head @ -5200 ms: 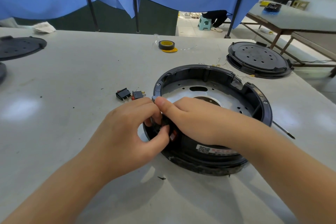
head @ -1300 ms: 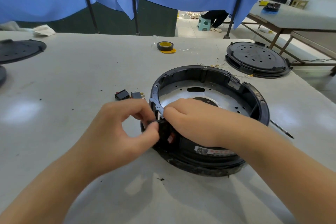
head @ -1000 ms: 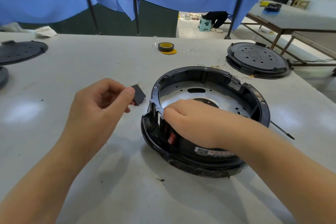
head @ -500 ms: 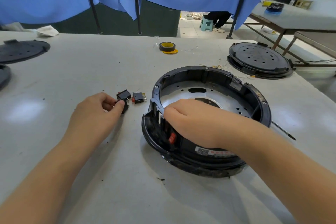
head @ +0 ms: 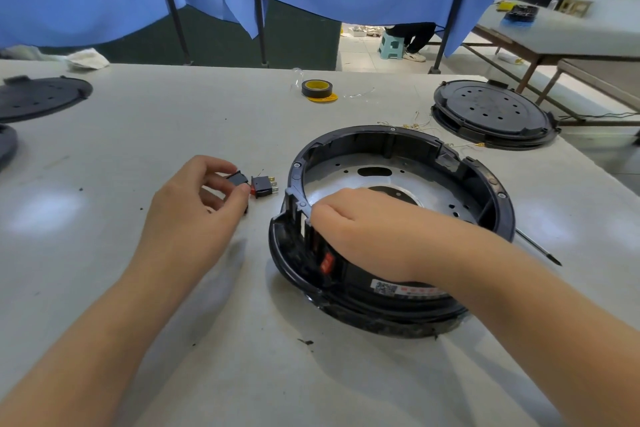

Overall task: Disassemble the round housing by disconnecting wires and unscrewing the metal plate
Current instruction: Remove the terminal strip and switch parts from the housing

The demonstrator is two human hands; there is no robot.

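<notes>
The black round housing [head: 391,232] lies on the grey table with its open side up. A silver metal plate [head: 341,185] is fixed inside it, and a red switch [head: 326,262] sits in its near wall. My right hand [head: 367,236] grips the housing's near-left rim, fingers curled over the edge. To the left, my left hand [head: 194,208] pinches a small black switch [head: 238,179] between thumb and fingers, low over the table. A second loose switch [head: 264,185] with brass terminals lies right beside it.
A screwdriver [head: 538,248] lies right of the housing. Another black round unit [head: 491,113] and loose thin wires [head: 415,125] are at the back right. A tape roll [head: 317,88] sits at the back centre, and black discs [head: 38,97] at the far left.
My left hand pulled a black switch out of the housing wall, carried it left and lowered it beside the other loose switch. My right hand stayed on the rim.
</notes>
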